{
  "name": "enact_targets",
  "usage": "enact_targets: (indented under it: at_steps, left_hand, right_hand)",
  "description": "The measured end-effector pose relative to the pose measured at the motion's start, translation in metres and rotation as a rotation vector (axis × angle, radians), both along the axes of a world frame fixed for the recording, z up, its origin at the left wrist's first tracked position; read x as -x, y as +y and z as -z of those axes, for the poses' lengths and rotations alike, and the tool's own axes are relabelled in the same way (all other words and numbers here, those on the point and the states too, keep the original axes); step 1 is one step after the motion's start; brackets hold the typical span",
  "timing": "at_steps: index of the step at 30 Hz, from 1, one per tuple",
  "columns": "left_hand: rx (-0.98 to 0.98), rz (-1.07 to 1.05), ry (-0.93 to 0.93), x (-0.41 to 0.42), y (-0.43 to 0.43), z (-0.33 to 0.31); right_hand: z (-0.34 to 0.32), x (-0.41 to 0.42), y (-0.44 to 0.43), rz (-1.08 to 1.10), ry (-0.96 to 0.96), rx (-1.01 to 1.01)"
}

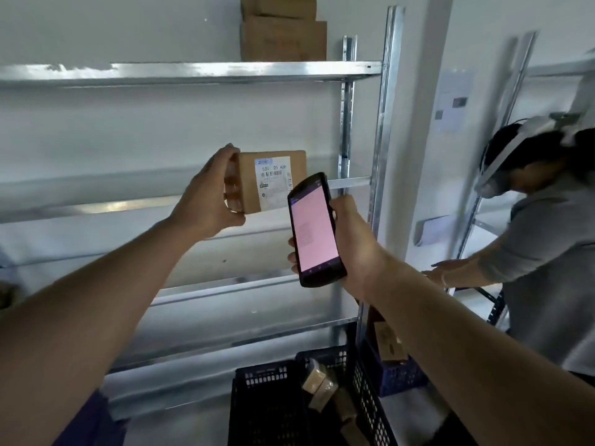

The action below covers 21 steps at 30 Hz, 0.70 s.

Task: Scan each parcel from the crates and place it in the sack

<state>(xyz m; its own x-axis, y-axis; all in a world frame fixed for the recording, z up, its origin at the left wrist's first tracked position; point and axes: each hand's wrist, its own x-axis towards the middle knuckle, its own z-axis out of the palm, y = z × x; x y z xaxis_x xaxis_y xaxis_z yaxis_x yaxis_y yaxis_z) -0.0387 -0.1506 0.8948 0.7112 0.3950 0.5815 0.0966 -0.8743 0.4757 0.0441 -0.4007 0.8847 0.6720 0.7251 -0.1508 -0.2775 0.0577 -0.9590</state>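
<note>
Left hand (206, 196) holds a parcel (248, 181) up at chest height in front of the shelf rack (199, 72). Its fingers (232, 188) are curled on the parcel's left edge, thumb under the bottom corner. The parcel is upright, white label (273, 183) with barcode facing the camera.

Right hand (352, 243) grips a scanner (314, 230) just right of and below the parcel, fingers wrapped round its body, tips showing at its left edge. Scanner screen is pink, its top end near the label, overlapping the parcel's lower right corner in view; cannot tell if they touch.

Black crate (267, 403) on the floor below, more boxes (320, 383) lying in it. Blue crate (397, 375) behind it, a carton (386, 344) inside. Two stacked cartons (283, 30) on the top shelf. Another person (547, 246) at right, headset on, hand stretched toward the rack.
</note>
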Motion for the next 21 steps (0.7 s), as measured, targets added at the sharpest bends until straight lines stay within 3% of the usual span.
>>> enact_targets:
  at_steps: [8, 21]
  left_hand:
    - [-0.145, 0.044, 0.051, 0.035, 0.045, -0.039]
    - [-0.193, 0.075, 0.086, 0.054, 0.068, -0.044]
  right_hand:
    - [-0.023, 0.037, 0.014, -0.13, -0.037, 0.074]
    - [-0.02, 0.047, 0.007, -0.18, -0.082, 0.15]
